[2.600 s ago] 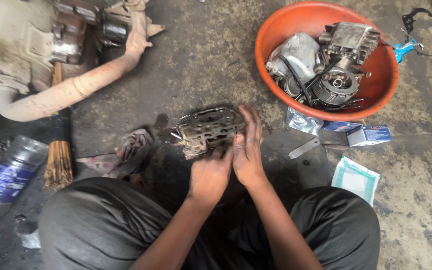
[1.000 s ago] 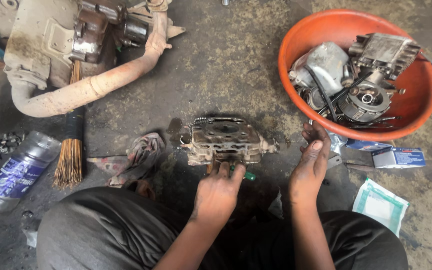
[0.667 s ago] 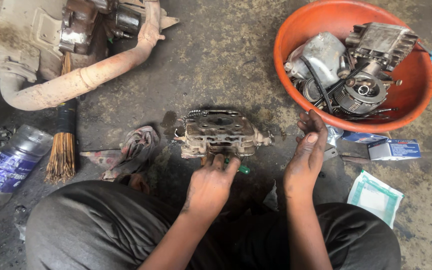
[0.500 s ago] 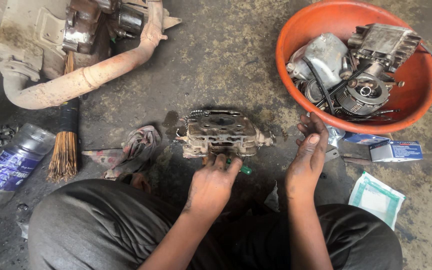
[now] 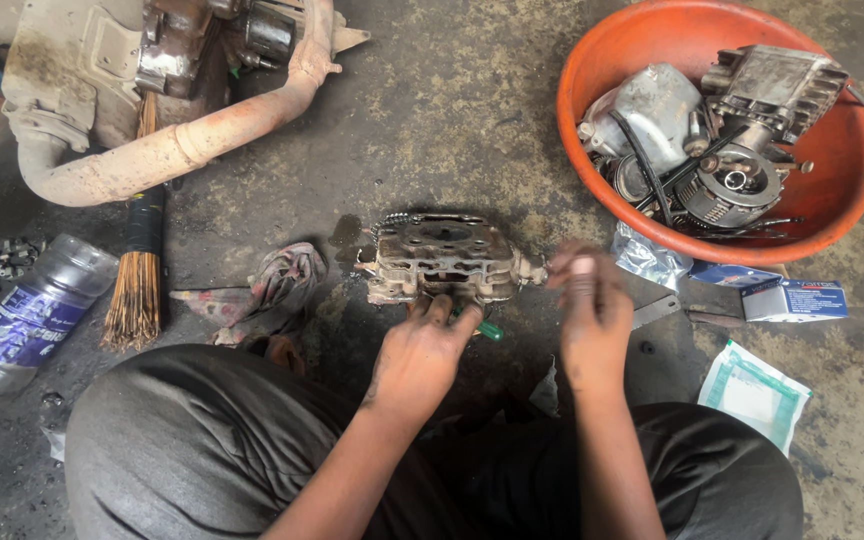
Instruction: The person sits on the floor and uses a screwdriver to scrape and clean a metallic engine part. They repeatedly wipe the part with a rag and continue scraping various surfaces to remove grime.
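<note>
Grimy grey metal cylinder head (image 5: 444, 258) on the stained concrete floor (image 5: 452, 110), worked from its near edge

The left hand (image 5: 414, 358) curls its fingers against the head's six o'clock side, over a green-handled tool (image 5: 488, 327); whether it grips the tool I cannot tell. The right hand (image 5: 584, 312), blurred, hovers at the head's three o'clock end with fingers loosely curled. Best to brace the casting firmly and keep the tool square, clear of the orange plastic basin (image 5: 592, 60) at one o'clock.

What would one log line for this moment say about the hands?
left hand: on near edge of engine part, over green-handled tool | right hand: blurred, by part's right end | orange basin: beyond
</note>
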